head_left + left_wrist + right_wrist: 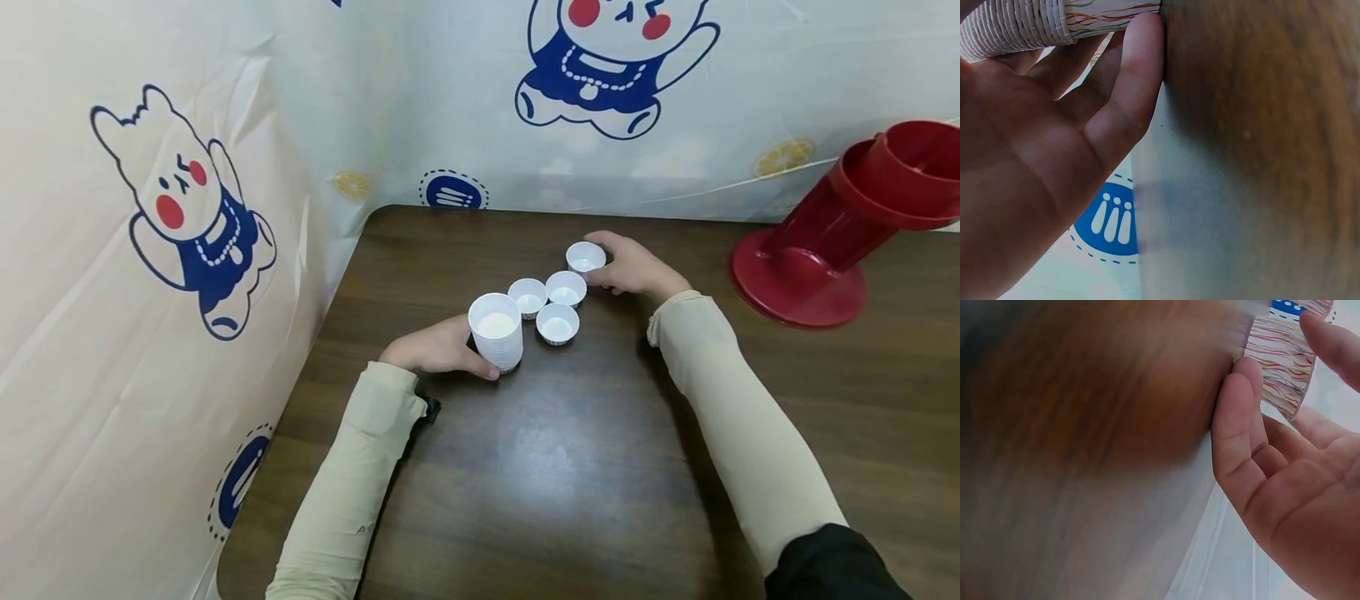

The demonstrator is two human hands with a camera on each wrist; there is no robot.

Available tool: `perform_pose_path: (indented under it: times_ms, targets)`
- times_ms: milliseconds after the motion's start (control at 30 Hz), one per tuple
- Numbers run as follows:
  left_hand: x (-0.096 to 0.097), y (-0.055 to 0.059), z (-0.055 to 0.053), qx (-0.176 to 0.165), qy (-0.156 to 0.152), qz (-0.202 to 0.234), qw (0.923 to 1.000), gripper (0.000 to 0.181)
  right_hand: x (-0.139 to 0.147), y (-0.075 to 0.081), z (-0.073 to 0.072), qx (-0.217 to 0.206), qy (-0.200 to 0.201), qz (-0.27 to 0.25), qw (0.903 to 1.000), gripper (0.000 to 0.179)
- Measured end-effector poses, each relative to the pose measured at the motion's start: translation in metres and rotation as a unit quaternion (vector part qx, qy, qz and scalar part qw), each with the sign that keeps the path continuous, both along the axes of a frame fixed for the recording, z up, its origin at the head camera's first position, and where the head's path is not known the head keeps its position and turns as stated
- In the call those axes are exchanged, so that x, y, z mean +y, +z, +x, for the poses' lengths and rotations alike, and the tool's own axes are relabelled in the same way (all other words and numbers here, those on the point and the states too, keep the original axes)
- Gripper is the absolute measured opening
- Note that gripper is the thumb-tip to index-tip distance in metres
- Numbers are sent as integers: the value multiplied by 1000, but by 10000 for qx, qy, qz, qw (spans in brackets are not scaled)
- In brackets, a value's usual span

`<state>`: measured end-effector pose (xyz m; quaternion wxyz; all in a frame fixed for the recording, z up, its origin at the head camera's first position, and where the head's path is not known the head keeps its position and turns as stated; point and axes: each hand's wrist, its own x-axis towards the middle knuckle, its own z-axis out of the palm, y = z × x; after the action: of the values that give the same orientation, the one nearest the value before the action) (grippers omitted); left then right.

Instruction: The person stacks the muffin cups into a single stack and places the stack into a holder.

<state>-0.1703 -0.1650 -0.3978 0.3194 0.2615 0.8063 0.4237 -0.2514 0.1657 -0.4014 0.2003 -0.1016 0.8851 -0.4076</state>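
In the head view my left hand (pixel 441 346) curls round a tall stack of white paper cups (pixel 508 343). Coloured wavy lines mark the stack's lowest cup (pixel 1107 15) in the left wrist view. Further back and to the right, my right hand (pixel 636 268) grips a single paper cup (pixel 585 255) from its right side, thumb and fingers about its wall. Its patterned side (pixel 1282 359) shows in the right wrist view. Between the hands, three paper cups stand mouth up close together: a left one (pixel 527 297), a back one (pixel 566 287) and a front one (pixel 557 323).
A red tubular stand (pixel 813 237) with a round base and wide open top leans at the right of the brown wooden table (pixel 555 467). Printed cloth (pixel 420 100) hangs along the table's back and left edges.
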Motion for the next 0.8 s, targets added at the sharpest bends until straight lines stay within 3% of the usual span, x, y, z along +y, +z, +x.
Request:
perform_pose_path:
  times_ms: [333, 600, 800]
  targets:
    - [-1, 1, 0, -3, -31, 20, 10000, 76, 12, 6, 7, -84, -556, -471, 9973, 68]
    - [-1, 0, -1, -40, -44, 74, 10000, 76, 15, 12, 21, 13, -828, -1173, 9896, 57]
    - [0, 0, -1, -47, -65, 144, 9999, 78, 13, 19, 34, 163, -912, -1279, 9875, 58]
